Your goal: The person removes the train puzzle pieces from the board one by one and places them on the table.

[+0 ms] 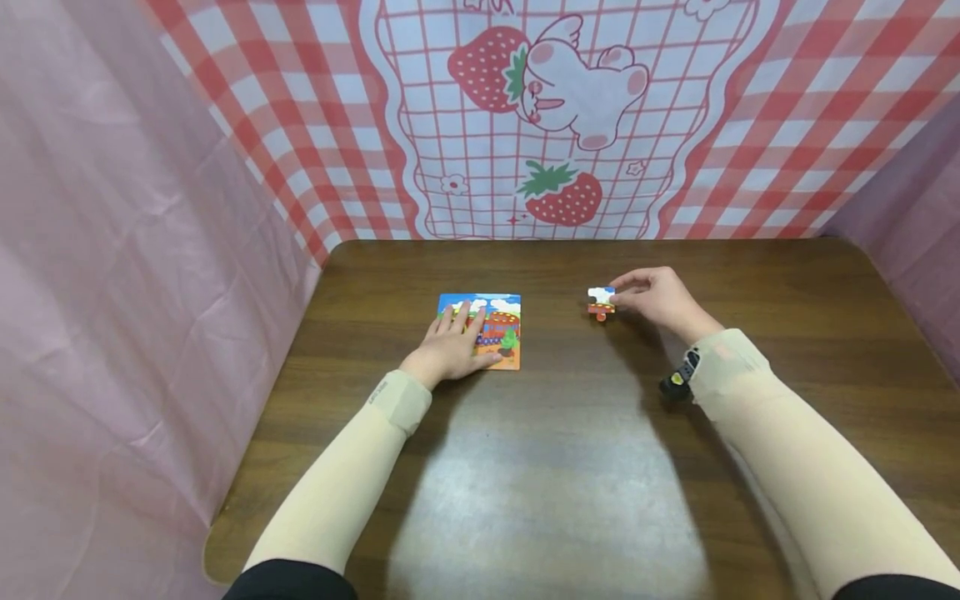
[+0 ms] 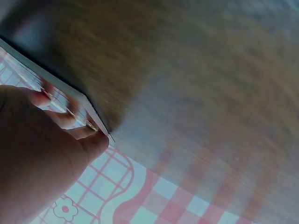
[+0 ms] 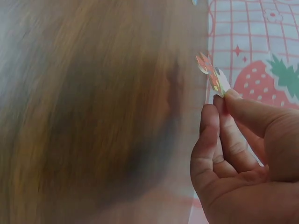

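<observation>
Head: puzzle (image 1: pixel 501 329) on table (image 1: pixel 555 417), pink curtain (image 1: pixel 112 250)

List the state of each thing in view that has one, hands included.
Left hand: fingers spread, resting on the puzzle
Right hand: pinching the piece
Puzzle: lying on the table, partly covered
Piece: held up off the table
Checked cloth: hanging behind the table
Pink curtain: hanging in folds

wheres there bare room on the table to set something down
Most room: the bare tabletop between the left arm and right arm. A smaller patch lies between the puzzle board and the puzzle piece pinched in the right hand. It's crowded at the board, where the left hand rests.
</observation>
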A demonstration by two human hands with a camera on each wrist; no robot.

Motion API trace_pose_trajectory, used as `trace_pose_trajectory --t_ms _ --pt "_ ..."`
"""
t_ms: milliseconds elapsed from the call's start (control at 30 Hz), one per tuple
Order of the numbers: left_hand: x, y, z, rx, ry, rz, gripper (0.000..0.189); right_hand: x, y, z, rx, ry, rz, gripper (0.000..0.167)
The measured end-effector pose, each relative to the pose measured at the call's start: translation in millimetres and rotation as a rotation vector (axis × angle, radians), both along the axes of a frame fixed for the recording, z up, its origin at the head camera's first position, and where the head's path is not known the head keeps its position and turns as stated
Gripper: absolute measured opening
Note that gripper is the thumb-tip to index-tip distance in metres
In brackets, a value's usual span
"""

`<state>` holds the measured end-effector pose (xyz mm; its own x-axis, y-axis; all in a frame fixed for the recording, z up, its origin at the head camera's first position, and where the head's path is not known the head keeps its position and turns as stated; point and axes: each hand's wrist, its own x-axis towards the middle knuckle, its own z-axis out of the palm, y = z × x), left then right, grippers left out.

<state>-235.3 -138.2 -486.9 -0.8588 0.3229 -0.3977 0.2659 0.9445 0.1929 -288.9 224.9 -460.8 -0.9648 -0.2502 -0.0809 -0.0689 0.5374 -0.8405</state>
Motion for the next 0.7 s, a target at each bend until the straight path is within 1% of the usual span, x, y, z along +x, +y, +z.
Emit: trace_pose_trajectory --t_ms 133,400,567,700 --pt "0.5 0.0 0.1 0.001 -0.003 0.000 0.094 2.7 10.8 -0.5 0.000 -0.025 -0.011 0.033" --pt "-0.6 0.2 -0.7 -0.004 -0.009 -0.002 0.093 4.1 33.0 -2.2 -0.013 -0.110 -0.028 0.038" --pt "4.0 1.0 5.1 0.005 0.005 -0.012 0.093 3.2 48.5 -4.0 0.013 -0.124 -0.047 0.040" --pt "6.6 0.9 9.2 0.012 0.018 -0.015 0.092 2.1 54.8 -4.7 0.016 -0.127 -0.057 0.041"
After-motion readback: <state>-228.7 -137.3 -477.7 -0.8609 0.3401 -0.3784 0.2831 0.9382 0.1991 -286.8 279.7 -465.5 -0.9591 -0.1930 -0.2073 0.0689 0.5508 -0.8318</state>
